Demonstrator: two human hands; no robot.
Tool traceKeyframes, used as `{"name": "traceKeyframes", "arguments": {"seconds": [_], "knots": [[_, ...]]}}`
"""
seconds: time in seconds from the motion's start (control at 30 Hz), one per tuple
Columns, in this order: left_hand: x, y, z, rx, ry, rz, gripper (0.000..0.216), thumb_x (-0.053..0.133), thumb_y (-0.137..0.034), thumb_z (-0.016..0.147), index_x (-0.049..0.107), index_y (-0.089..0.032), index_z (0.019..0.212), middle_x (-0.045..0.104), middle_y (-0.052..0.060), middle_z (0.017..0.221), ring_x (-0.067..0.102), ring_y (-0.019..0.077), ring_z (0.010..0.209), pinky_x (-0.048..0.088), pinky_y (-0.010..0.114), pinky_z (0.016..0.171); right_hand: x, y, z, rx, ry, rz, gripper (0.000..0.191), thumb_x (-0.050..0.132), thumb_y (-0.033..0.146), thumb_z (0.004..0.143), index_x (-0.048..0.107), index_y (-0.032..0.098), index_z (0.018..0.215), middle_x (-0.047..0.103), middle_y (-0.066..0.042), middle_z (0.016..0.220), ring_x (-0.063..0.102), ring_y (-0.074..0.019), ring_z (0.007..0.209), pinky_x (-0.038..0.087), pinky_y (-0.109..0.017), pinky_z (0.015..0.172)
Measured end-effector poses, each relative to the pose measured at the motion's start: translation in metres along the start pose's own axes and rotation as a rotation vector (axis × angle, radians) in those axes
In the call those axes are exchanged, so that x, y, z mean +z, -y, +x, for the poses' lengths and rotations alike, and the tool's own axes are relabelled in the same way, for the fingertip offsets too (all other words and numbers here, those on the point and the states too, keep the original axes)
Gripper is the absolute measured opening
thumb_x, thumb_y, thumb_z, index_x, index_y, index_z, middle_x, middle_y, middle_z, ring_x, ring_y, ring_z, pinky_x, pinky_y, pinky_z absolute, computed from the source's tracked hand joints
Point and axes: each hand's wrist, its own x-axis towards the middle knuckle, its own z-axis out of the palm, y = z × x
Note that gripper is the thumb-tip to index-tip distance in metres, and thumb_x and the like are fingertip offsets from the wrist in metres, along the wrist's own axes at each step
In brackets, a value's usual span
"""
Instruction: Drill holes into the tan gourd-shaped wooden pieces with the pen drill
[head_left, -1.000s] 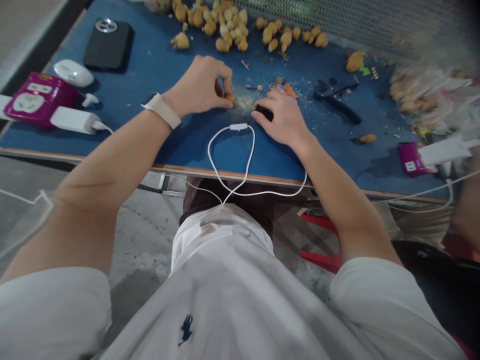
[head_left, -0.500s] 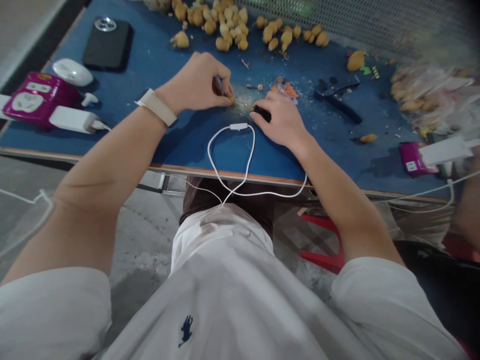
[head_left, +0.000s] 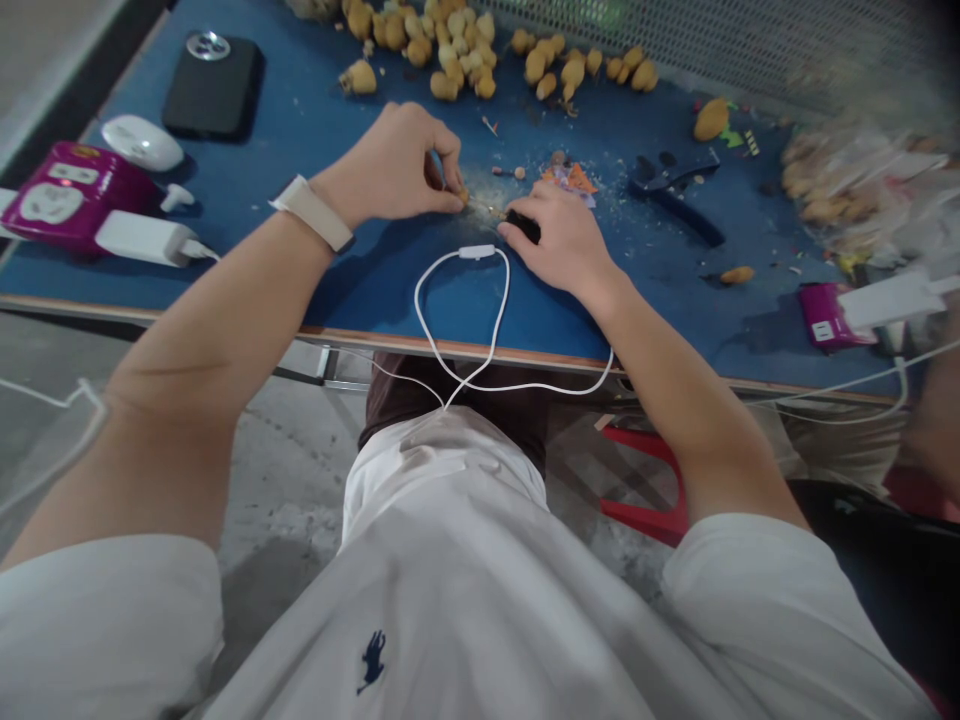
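My left hand (head_left: pixel 416 165) pinches a tiny tan gourd (head_left: pixel 463 196) between thumb and fingertips. My right hand (head_left: pixel 562 230) is closed around a thin metal tool with a black handle (head_left: pixel 527 226); its slim shaft (head_left: pixel 493 211) points left at the gourd. Whether the tip touches or enters the gourd is too small to tell. Pale dust and crumbs lie on the blue table under the tool. A scrap of orange and purple paper (head_left: pixel 574 180) lies just beyond my right hand, beside a small stick with a round tan end (head_left: pixel 510 173).
Several small gourds (head_left: pixel 457 50) are piled along the back. Dark blue cutting pliers (head_left: pixel 679 200) lie right. A white cord (head_left: pixel 502 310) loops over the front edge. Left are a black phone (head_left: pixel 212 88) and a purple socket block (head_left: pixel 79 200); a plastic bag of gourds (head_left: pixel 847 185) sits right.
Both hands keep almost the same place and grip. The tool and gourd have shifted only very slightly, and the view has moved a touch.
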Motion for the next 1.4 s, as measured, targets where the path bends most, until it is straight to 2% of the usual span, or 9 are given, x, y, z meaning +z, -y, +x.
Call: {"name": "traceKeyframes", "arguments": {"seconds": [0.3, 0.47, 0.77, 1.07, 1.3, 1.4], "knots": [[0.001, 0.003, 0.000, 0.013, -0.003, 0.008, 0.022, 0.094, -0.032, 0.087, 0.076, -0.026, 0.076, 0.094, 0.007, 0.102, 0.094, 0.0353, 0.100, 0.071, 0.052, 0.098, 0.001, -0.002, 0.000, -0.004, -0.009, -0.013, 0.074, 0.050, 0.097, 0.122, 0.088, 0.036, 0.136, 0.083, -0.021, 0.134, 0.077, -0.0534, 0.142, 0.068, -0.077, 0.125], [0.001, 0.004, 0.001, 0.018, 0.001, -0.008, 0.022, 0.091, -0.041, 0.086, 0.076, -0.027, 0.077, 0.094, 0.008, 0.103, 0.093, 0.0360, 0.100, 0.071, 0.053, 0.096, -0.002, 0.002, 0.001, 0.018, 0.004, -0.034, 0.067, 0.054, 0.092, 0.123, 0.089, 0.035, 0.132, 0.083, -0.021, 0.137, 0.077, -0.0532, 0.140, 0.066, -0.077, 0.126], [-0.001, 0.000, -0.001, 0.035, -0.004, -0.029, 0.030, 0.084, -0.055, 0.085, 0.076, -0.028, 0.075, 0.095, 0.010, 0.101, 0.094, 0.0363, 0.096, 0.068, 0.052, 0.091, -0.009, 0.011, 0.000, 0.058, 0.032, -0.082, 0.059, 0.059, 0.085, 0.124, 0.089, 0.035, 0.136, 0.084, -0.022, 0.144, 0.077, -0.0533, 0.146, 0.065, -0.076, 0.129], [-0.001, 0.005, 0.000, 0.030, 0.006, -0.041, 0.026, 0.089, -0.050, 0.086, 0.079, -0.028, 0.077, 0.097, 0.008, 0.105, 0.096, 0.0347, 0.100, 0.074, 0.052, 0.095, -0.004, 0.001, 0.002, 0.015, -0.003, -0.009, 0.073, 0.051, 0.099, 0.119, 0.089, 0.040, 0.137, 0.085, -0.019, 0.133, 0.075, -0.0545, 0.145, 0.066, -0.080, 0.130], [-0.003, 0.000, -0.002, 0.002, 0.015, -0.056, 0.031, 0.087, -0.057, 0.086, 0.079, -0.028, 0.078, 0.097, 0.012, 0.108, 0.097, 0.0416, 0.106, 0.077, 0.065, 0.107, -0.006, 0.002, 0.001, 0.020, -0.001, 0.000, 0.074, 0.053, 0.101, 0.117, 0.090, 0.040, 0.138, 0.086, -0.020, 0.134, 0.075, -0.0549, 0.146, 0.065, -0.080, 0.130], [-0.003, -0.001, -0.002, -0.006, 0.017, -0.064, 0.029, 0.087, -0.055, 0.086, 0.081, -0.027, 0.079, 0.097, 0.012, 0.108, 0.097, 0.0415, 0.106, 0.077, 0.066, 0.106, -0.005, 0.001, 0.002, 0.018, 0.006, -0.001, 0.073, 0.052, 0.100, 0.118, 0.089, 0.039, 0.134, 0.085, -0.020, 0.138, 0.075, -0.0546, 0.147, 0.065, -0.079, 0.130]]}}
